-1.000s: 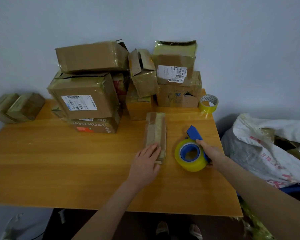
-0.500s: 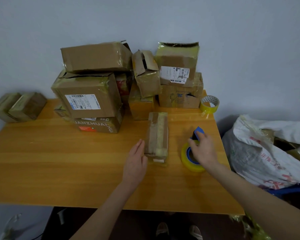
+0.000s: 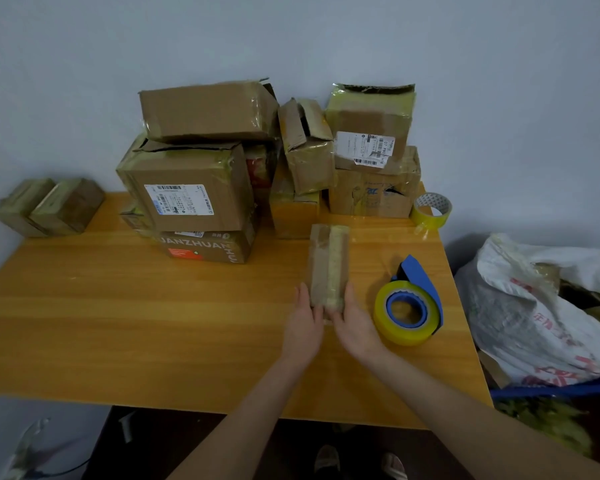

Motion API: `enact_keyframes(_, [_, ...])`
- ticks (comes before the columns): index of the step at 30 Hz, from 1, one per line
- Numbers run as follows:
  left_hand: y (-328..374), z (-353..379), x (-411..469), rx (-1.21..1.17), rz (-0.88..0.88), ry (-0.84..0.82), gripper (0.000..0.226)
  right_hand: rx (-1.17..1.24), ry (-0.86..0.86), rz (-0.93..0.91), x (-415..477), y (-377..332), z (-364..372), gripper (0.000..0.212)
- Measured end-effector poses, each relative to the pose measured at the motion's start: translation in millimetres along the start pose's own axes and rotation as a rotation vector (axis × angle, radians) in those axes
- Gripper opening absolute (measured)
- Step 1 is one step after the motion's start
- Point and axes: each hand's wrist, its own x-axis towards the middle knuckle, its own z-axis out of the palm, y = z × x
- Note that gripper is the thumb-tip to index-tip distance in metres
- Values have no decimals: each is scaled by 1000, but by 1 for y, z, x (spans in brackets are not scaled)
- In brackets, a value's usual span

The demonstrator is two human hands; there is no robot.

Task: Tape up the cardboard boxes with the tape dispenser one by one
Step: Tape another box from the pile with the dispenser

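boxes [image 3: 184, 192] 10+ | tape dispenser [image 3: 400, 332] 1 | spare roll [image 3: 429, 217] 1 | bag [image 3: 534, 306] 1

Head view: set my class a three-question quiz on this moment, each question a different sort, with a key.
1. True or false: the tape dispenser lies on the table, touched by neither hand.
2. The spare tape roll sits at the table's: A near-left corner; B far-right corner; C centre.
3. Fill in: the left hand and right hand flank the narrow ____'s near end.
Key: 1 true; 2 B; 3 box.
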Motion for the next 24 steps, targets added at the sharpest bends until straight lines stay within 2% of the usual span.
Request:
enact_keyframes(2, [6, -3, 9, -118, -65, 16, 56, 50, 28, 38, 4, 0, -6, 69])
enact_keyframes(6, [18, 3, 10, -250, -78, 15, 54, 78, 54, 54, 4, 2, -18, 64])
enact_keyframes(11, [11, 7, 8, -219, -86, 10, 54, 48, -11, 76, 12, 13, -25, 66])
enact_keyframes(14, [6, 0, 8, -236, -89, -58, 52, 86, -58, 80, 14, 15, -28, 67])
enact_keyframes(17, [-5, -12, 6, -266, -117, -45, 55, 145, -15, 77, 13, 18, -40, 64])
enact_keyframes(19, [-13, -18, 4, -255, -99, 35, 47, 122, 68, 69, 9, 24, -50, 60])
enact_keyframes(21, [-19, -19, 3, -240, -82, 77, 27, 63, 114, 75, 6, 30, -55, 57])
enact_keyframes(24, [-18, -14, 3, -264, -88, 63, 21, 40, 81, 101, 3, 36, -51, 55])
